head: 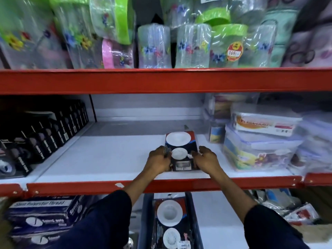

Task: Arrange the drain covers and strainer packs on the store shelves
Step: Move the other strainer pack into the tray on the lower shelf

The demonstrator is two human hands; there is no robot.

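I am looking down at the middle shelf (107, 159), where both hands are working on a strainer pack (181, 151) lying flat on the white board, its near end close to the red front rail (161, 186). My left hand (159, 161) is pressing against the pack's left edge and my right hand (206, 159) against its right edge, the fingers (202, 149) curled narrow and holding the pack between them. The pack is sitting right of centre, near the clear food containers (258, 141) and well apart from the black boxes (45, 135) at the left.

I am judging the pack to be light and flat: a card backing under glossy film with two white strainers (177, 138) blistered on top. The film is probably slippery and the card is likely to bend if squeezed mid-length, so holding it by the two long edges, clear of the raised discs, seems the soundest grip. More packs (168, 223) are waiting in the dark bin (145, 221) below the rail.
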